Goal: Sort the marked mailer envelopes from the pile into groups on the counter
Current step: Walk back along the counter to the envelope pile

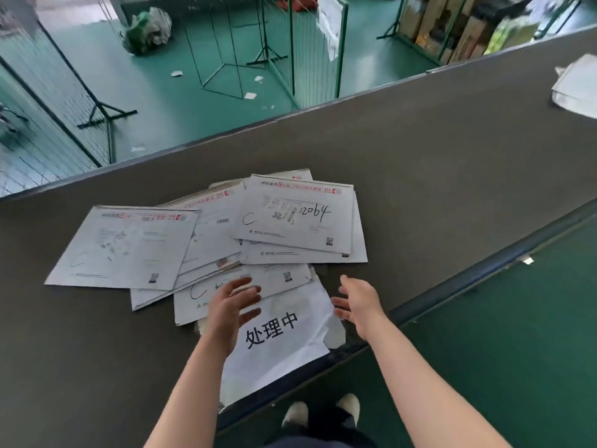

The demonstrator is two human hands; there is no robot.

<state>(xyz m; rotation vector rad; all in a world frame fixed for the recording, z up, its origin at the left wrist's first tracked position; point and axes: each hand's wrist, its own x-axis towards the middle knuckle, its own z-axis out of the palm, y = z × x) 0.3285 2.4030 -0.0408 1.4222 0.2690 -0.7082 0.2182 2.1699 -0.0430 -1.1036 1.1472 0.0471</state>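
Both hands [290, 305] open, just above envelope pile [206, 240].

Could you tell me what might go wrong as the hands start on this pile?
The white sheet overhangs the counter's near edge; a nudge from the right hand might tip it off. The envelopes overlap, so the left hand lifting the nearest C envelope may drag its neighbours.
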